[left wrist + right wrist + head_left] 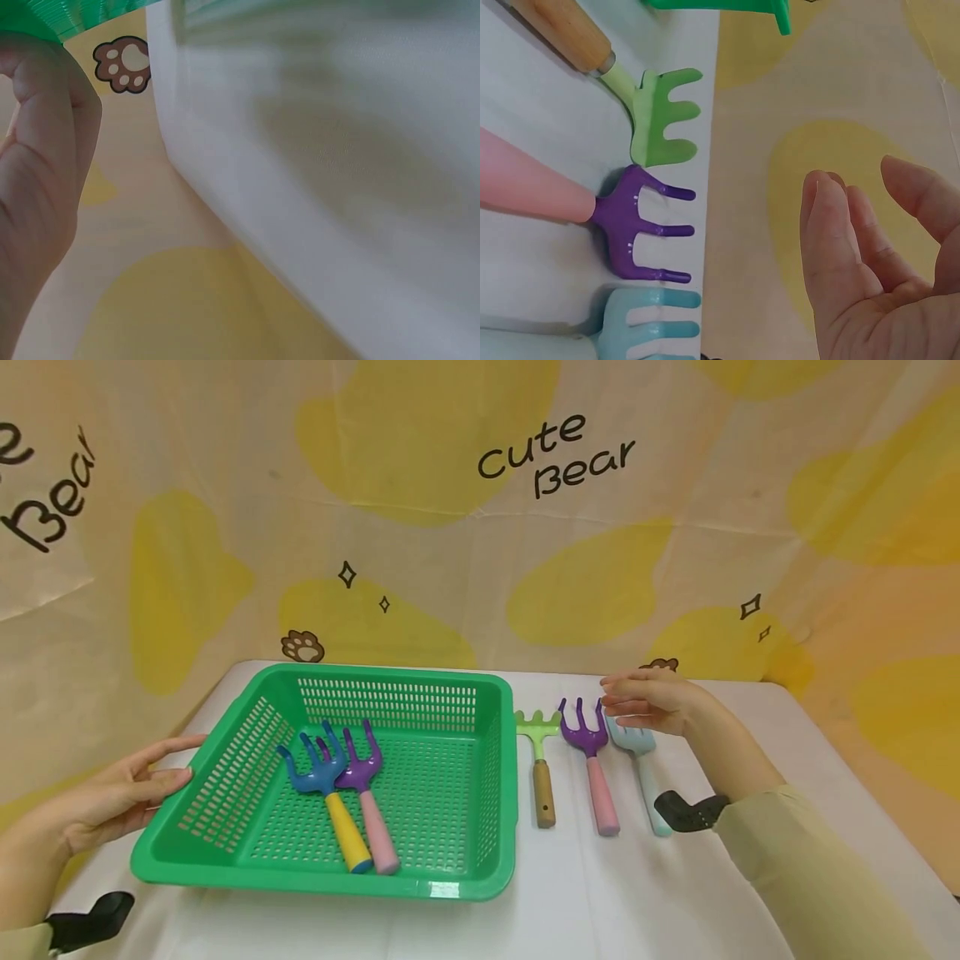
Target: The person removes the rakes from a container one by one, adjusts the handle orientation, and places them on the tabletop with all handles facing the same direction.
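Observation:
In the head view my left hand (pixel 138 789) grips the left rim of a green plastic basket (pixel 495 793), thumb and fingers at its edge. Inside lie a blue hand fork with a yellow handle (pixel 347 833) and a purple one with a pink handle (pixel 378 835), their tines overlapping. My right hand (pixel 652 700), holding nothing, hovers over the tines of a light blue hand fork (pixel 648 785), fingers loosely bent and thumb apart. Left of that fork lie another purple hand fork (pixel 622 225) with a pink handle and a small green rake (pixel 656 124) with a wooden handle.
A white table (pixel 570 902) carries everything, and its rounded edge shows in the left wrist view. Behind it hangs a cloth backdrop (pixel 420 460) with yellow patches and printed lettering. The three loose tools stand in a row right of the basket.

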Tool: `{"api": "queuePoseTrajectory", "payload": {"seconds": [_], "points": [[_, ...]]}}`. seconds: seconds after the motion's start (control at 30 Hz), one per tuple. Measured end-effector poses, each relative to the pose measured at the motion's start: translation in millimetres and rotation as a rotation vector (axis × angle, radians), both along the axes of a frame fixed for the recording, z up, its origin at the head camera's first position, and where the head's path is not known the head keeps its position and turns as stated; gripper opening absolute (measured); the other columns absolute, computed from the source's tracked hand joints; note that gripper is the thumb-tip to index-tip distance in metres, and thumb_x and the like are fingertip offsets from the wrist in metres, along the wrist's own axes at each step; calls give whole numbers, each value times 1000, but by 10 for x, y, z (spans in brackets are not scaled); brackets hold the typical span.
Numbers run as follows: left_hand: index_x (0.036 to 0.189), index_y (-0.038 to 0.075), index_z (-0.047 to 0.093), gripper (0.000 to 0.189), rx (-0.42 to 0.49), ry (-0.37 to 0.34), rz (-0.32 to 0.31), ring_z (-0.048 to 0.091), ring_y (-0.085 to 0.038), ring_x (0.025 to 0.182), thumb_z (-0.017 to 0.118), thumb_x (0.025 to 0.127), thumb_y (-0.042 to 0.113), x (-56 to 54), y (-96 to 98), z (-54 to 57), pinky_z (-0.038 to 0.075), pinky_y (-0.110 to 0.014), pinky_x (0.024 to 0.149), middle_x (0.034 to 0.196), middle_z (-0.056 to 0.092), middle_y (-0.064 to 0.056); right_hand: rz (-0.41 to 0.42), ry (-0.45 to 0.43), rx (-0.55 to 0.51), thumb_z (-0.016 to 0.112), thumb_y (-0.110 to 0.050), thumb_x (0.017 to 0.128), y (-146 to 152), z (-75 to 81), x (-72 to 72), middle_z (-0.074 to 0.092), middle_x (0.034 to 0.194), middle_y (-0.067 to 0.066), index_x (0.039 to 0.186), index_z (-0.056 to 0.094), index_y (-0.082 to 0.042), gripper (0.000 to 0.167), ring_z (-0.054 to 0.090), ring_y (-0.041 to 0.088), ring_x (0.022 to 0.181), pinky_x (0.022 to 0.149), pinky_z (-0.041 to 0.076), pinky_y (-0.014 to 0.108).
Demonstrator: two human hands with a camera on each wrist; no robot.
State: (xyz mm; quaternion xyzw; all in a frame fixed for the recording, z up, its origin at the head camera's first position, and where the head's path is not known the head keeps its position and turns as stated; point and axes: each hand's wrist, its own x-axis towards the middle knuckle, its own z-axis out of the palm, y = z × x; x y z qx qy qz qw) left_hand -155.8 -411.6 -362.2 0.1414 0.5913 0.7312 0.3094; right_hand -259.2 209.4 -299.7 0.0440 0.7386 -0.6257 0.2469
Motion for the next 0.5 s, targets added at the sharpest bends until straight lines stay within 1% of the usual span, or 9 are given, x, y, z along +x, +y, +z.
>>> {"api": "queuePoseTrajectory", "payload": {"seconds": [0.13,0.3,0.4,0.5], "points": [[131,38,48,52,-19,3,12,65,-25,96,26,102,0,2,1,-5,53,-39,81,111,65,-6,6,9,8,59,-17,93,-47,-1,-9,67,86,1,119,50,-1,32,65,15,82,76,55,27],[131,37,48,53,-5,6,14,65,-26,97,26,102,-1,0,2,-9,53,-39,81,111,64,-6,17,22,22,58,-18,93,-95,4,-31,66,89,1,124,47,1,38,65,15,84,78,54,27],[131,36,49,53,0,7,16,65,-26,97,26,102,-1,2,2,-11,53,-39,82,111,64,-6,22,24,16,58,-18,93,-120,18,-40,65,90,1,122,48,-1,35,65,15,83,78,54,28],[131,36,49,52,-4,7,21,65,-25,96,26,102,-1,5,1,-10,53,-39,82,111,65,-6,31,24,5,58,-18,94,-142,35,-46,65,93,3,119,50,-2,31,64,15,84,82,53,30]]}}
